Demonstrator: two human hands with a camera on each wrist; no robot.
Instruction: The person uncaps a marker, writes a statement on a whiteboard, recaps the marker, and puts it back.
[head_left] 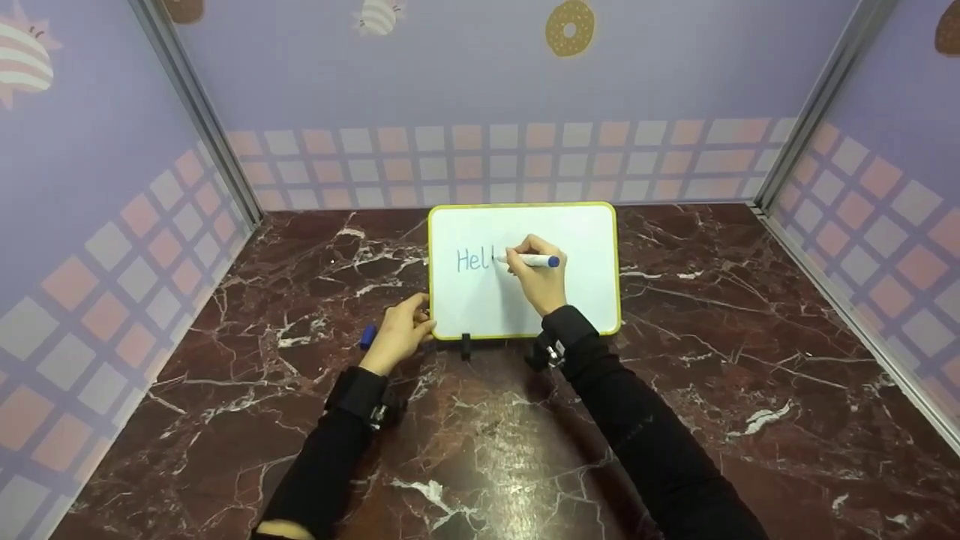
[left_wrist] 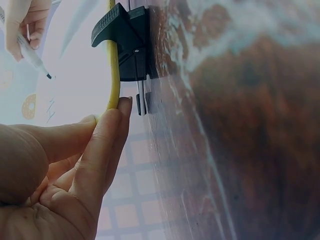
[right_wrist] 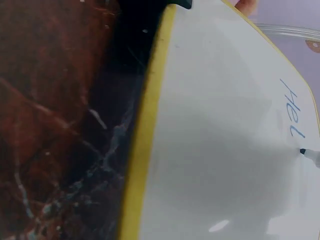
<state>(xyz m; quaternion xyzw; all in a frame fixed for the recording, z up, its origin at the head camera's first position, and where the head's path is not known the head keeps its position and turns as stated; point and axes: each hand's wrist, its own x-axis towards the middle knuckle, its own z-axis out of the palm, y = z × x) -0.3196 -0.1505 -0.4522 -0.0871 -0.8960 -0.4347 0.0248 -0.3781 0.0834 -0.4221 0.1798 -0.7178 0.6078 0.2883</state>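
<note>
A small whiteboard (head_left: 480, 300) with a yellow frame stands tilted back, blue letters "Hel" (head_left: 472, 260) and the start of another stroke on its left half. My right hand (head_left: 541, 274) grips a white marker (head_left: 534, 260) with a blue end, its dark tip right at the board beside the last letter. The same marker tip (right_wrist: 303, 151) shows in the right wrist view. With thumb and fingers, my left hand (head_left: 399, 330) pinches the yellow frame (left_wrist: 114, 80) at the lower left corner. A black clip (left_wrist: 125, 42) grips the frame close by.
A blue marker cap (head_left: 368, 336) lies on the dark red marbled table (head_left: 322, 435), just left of my left hand. Another black clip (head_left: 537, 354) sits under the board, partly hidden by my right wrist. Patterned walls (head_left: 337, 75) enclose the back and sides.
</note>
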